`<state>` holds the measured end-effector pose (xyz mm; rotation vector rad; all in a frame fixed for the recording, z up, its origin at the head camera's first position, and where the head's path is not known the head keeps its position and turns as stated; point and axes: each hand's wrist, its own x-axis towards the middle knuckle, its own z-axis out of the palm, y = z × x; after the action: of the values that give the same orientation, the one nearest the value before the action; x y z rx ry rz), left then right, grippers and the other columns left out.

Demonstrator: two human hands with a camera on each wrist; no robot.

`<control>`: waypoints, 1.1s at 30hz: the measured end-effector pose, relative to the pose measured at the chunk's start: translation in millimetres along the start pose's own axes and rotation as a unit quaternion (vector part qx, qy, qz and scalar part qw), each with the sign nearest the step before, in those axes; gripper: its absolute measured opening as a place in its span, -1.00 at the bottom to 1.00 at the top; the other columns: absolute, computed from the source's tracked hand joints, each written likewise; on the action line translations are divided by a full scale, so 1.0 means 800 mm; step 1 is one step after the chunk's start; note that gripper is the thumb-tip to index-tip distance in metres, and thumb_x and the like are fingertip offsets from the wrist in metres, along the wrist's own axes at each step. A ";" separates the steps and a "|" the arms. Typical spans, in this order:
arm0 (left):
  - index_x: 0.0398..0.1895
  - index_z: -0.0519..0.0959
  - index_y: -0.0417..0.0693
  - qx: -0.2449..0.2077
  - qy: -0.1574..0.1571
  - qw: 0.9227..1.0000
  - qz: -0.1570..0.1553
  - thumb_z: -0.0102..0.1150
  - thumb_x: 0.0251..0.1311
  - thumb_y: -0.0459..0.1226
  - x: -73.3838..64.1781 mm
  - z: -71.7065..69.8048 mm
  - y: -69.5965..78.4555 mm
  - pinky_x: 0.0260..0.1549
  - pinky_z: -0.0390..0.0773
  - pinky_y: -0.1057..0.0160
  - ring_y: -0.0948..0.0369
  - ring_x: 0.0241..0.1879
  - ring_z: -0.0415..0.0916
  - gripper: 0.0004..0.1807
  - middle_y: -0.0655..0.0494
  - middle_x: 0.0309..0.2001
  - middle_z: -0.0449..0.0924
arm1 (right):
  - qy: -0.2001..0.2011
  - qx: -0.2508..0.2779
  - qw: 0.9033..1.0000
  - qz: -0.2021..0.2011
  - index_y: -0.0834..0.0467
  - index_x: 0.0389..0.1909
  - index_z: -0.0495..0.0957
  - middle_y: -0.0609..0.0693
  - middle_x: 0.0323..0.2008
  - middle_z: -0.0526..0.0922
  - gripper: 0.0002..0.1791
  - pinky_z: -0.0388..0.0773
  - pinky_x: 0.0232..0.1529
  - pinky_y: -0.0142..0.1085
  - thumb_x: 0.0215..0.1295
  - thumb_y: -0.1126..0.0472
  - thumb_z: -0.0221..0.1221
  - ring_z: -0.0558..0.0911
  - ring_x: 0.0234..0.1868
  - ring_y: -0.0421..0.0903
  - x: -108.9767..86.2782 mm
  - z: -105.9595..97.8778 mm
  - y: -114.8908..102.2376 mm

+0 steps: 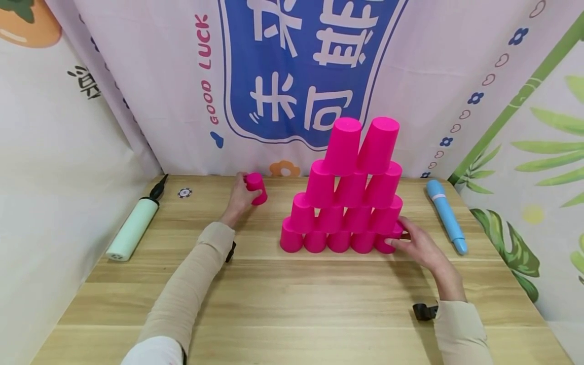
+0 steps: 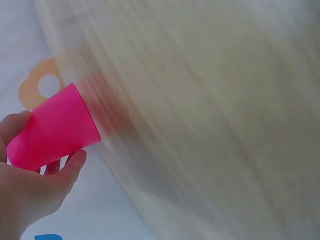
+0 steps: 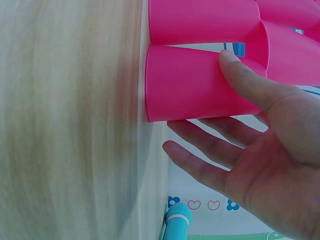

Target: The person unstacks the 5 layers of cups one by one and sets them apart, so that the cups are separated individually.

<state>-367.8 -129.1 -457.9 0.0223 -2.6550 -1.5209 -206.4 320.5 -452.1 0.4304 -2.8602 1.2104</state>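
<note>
Pink cups [image 1: 338, 242] stand upside down in a stepped stack, with several in the lower rows and two cups [image 1: 345, 144] on top. To the left of the stack, my left hand [image 1: 241, 196] holds a single pink cup [image 2: 57, 127] between thumb and fingers, mouth down close over the table. My right hand [image 1: 422, 247] is at the stack's lower right corner, around the end cup [image 3: 195, 85] of the bottom row. Its thumb lies on the front of that cup and the fingers run along its outer side, partly hidden behind it.
On the wooden table [image 1: 292, 309], a mint-green hand pump [image 1: 133, 228] lies at the left and a blue tube-shaped thing [image 1: 446, 215] at the right. A poker chip [image 1: 184, 192] sits at the back left. Behind hangs a printed curtain [image 1: 178, 126].
</note>
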 end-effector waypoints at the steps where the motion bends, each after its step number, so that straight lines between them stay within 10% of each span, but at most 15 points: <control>1: 0.30 0.08 -0.30 -0.001 -0.004 1.000 0.000 0.21 0.17 -0.44 0.001 -0.001 0.000 0.22 0.36 -0.05 -0.13 0.24 0.25 -0.31 -0.29 0.24 0.26 | 0.000 -0.002 1.000 0.000 0.27 0.38 0.18 0.28 0.14 0.48 -0.26 0.47 0.08 0.13 0.28 0.12 0.25 0.49 0.10 0.26 0.000 0.000 0.000; 10: 0.37 0.06 -0.33 0.027 0.012 0.998 0.058 0.24 0.25 -0.15 -0.002 -0.022 0.018 0.27 0.28 -0.06 -0.16 0.27 0.21 -0.20 -0.33 0.28 0.17 | 0.002 -0.011 1.000 -0.006 0.27 0.36 0.20 0.28 0.10 0.51 -0.29 0.48 0.07 0.12 0.28 0.12 0.25 0.52 0.08 0.26 0.003 -0.007 -0.004; 16: 0.37 0.17 -0.21 -0.004 0.081 0.985 0.153 0.14 0.29 0.00 -0.023 -0.044 0.096 0.34 0.17 0.04 0.01 0.35 0.14 -0.27 -0.14 0.34 0.19 | 0.002 -0.018 1.000 -0.010 0.28 0.37 0.19 0.29 0.12 0.50 -0.28 0.49 0.06 0.12 0.28 0.14 0.25 0.52 0.07 0.26 0.004 -0.013 -0.006; 24: 0.38 0.21 -0.03 -0.144 -0.039 0.941 0.303 0.08 0.36 -0.12 -0.089 -0.035 0.238 0.24 0.36 0.16 0.13 0.32 0.26 -0.42 0.08 0.33 0.28 | 0.000 -0.017 1.000 0.003 0.27 0.36 0.19 0.27 0.10 0.51 -0.28 0.50 0.05 0.11 0.28 0.11 0.25 0.52 0.07 0.26 -0.004 -0.009 -0.003; 33: 0.41 0.20 0.03 -0.145 -0.082 0.936 0.311 0.17 0.26 -0.09 -0.110 0.001 0.275 0.12 0.44 0.29 0.23 0.20 0.37 -0.32 0.11 0.26 0.36 | 0.005 0.000 1.000 -0.017 0.27 0.34 0.22 0.26 0.06 0.54 -0.31 0.50 0.04 0.12 0.26 0.16 0.26 0.54 0.05 0.24 -0.004 0.002 -0.004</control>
<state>-274.1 -12.1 -274.4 -0.9031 -2.1716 -1.6878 -202.3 318.0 -451.4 0.4699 -2.8322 1.2027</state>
